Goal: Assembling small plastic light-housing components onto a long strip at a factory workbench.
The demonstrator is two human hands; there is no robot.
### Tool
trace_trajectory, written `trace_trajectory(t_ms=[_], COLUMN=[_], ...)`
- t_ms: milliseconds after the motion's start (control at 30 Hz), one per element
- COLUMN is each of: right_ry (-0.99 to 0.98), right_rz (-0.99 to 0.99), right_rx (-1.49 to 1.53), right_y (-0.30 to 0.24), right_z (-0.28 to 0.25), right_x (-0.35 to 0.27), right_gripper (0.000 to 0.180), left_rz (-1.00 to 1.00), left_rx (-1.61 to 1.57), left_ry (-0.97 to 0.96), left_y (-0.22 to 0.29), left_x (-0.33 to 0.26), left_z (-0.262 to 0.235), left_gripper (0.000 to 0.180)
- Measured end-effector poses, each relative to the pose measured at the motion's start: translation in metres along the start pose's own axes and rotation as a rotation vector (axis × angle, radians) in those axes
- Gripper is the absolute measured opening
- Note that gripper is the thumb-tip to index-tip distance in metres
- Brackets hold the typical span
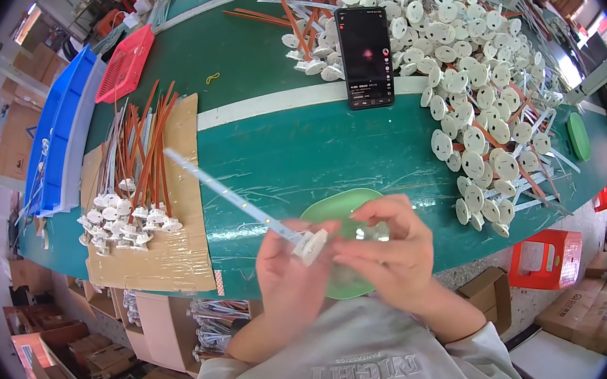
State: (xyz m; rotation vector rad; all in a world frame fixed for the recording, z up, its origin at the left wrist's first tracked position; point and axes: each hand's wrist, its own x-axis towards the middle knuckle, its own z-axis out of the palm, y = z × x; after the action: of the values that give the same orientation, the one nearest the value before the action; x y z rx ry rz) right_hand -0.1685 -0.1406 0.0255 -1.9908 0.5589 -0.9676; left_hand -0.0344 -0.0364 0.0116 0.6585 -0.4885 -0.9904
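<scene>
**Two hands join a white strip to a round cap above the table's near edge**

The thing in hand is a long, thin white strip (pixel 232 195) with small pale dots along it, running from the cardboard sheet's upper right down to the hands. At its lower end sits a small white round cap (pixel 310 246), tilted, seen partly edge-on.

The left hand (pixel 289 269) is curled, its fingers closed around the strip's end and the cap. The right hand (pixel 386 246) is bent at the fingers, thumb and fingertips pinched on something small beside the cap; what exactly they grip is hidden. Both hands hover over a green plate (pixel 327 208) that lies at the near edge of the tabletop.

The green tabletop (pixel 278 150) has a white stripe across it. On the left part, a cardboard sheet (pixel 172 246) carries a bundle of finished strips (pixel 135 172), orange and white, with caps gathered at the near end. A black phone (pixel 364 57) lies toward the far edge, its screen lit. A large heap of loose white caps (pixel 477 82) fills the far right corner. A red basket (pixel 126 63) and blue crates (pixel 58 134) stand at the left edge. Red stools (pixel 548 259) and cardboard boxes stand on the floor at right.
</scene>
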Motion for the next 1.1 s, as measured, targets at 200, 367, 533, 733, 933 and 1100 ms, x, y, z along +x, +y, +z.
trace_trajectory(t_ms=[200, 367, 533, 733, 933, 1100], right_ry=[0.149, 0.007, -0.035, 0.13, 0.221, 0.281], right_rz=[-0.102, 0.021, 0.011, -0.097, -0.133, -0.226], right_rx=[-0.013, 0.047, 0.164, 0.055, -0.014, -0.094], right_y=[-0.012, -0.012, -0.014, -0.016, -0.013, -0.003], right_z=[0.015, -0.003, -0.012, -0.019, -0.003, 0.004], right_x=[-0.002, 0.005, 0.006, -0.013, -0.017, -0.023], right_gripper=[0.022, 0.032, 0.032, 0.028, 0.024, 0.027], left_rz=[-0.108, -0.148, -0.183, -0.063, 0.087, 0.105], left_rx=[-0.467, -0.683, -0.626, -0.507, -0.173, 0.049], left_ry=[-0.131, -0.224, -0.234, -0.139, -0.312, -0.188], left_y=[-0.002, -0.009, -0.009, -0.006, -0.022, -0.025], left_x=[0.013, 0.018, 0.015, 0.012, 0.004, -0.007], left_z=[0.018, 0.02, 0.024, 0.031, 0.015, 0.017], left_gripper=[0.051, 0.055, 0.048, 0.039, 0.056, 0.06])
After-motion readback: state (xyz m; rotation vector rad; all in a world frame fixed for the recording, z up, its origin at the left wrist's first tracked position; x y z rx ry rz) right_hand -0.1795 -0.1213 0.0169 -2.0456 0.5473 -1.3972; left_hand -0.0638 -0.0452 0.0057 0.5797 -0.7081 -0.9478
